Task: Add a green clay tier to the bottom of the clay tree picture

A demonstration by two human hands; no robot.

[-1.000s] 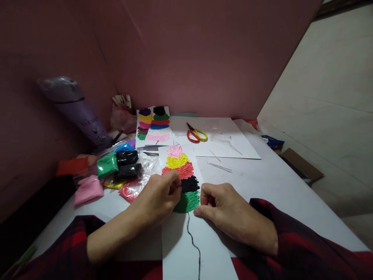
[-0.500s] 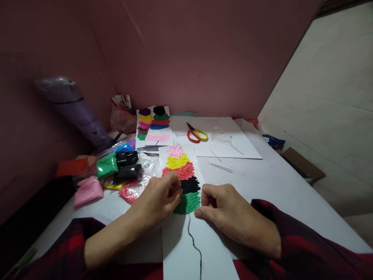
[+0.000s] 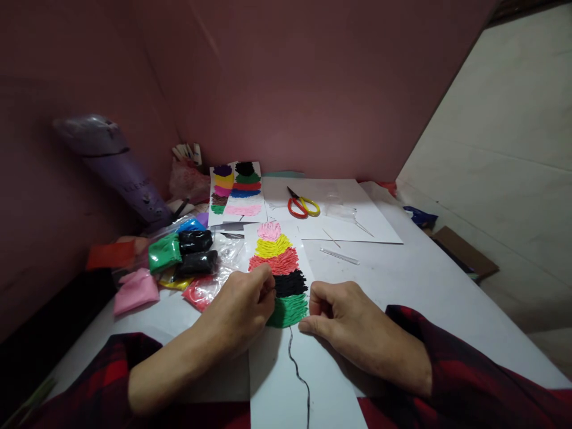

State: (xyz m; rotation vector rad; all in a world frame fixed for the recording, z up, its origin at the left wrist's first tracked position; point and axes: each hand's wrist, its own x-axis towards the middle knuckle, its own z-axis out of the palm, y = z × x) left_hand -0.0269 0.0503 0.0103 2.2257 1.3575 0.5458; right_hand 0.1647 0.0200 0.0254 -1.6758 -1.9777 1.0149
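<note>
A white card (image 3: pixel 277 381) lies in front of me, with ridged clay-like bands on it: pink (image 3: pixel 269 231), yellow (image 3: pixel 273 245), red (image 3: pixel 279 261), black (image 3: pixel 291 284) and green (image 3: pixel 291 310). Below the green band runs a wavy black line. My left hand (image 3: pixel 245 304) is closed in a pinch over the left ends of the black and green bands; what its fingertips hold, if anything, is hidden. To the right of the green band my right hand (image 3: pixel 353 328) rests with curled fingers, its thumb tip down on the card. Nothing shows in its grasp.
Packets of coloured clay, including green (image 3: pixel 164 253) and pink (image 3: pixel 136 292), crowd the left. Behind are finished-looking banded cards (image 3: pixel 243 193), scissors (image 3: pixel 302 205) on a white sheet (image 3: pixel 375 223), a thin stick (image 3: pixel 331 238) and a clear rod (image 3: pixel 339 256). A purple umbrella-like package (image 3: pixel 120 170) leans left.
My left hand has shifted very slightly left, baring a little more of the black band's left end. The right hand stays in place.
</note>
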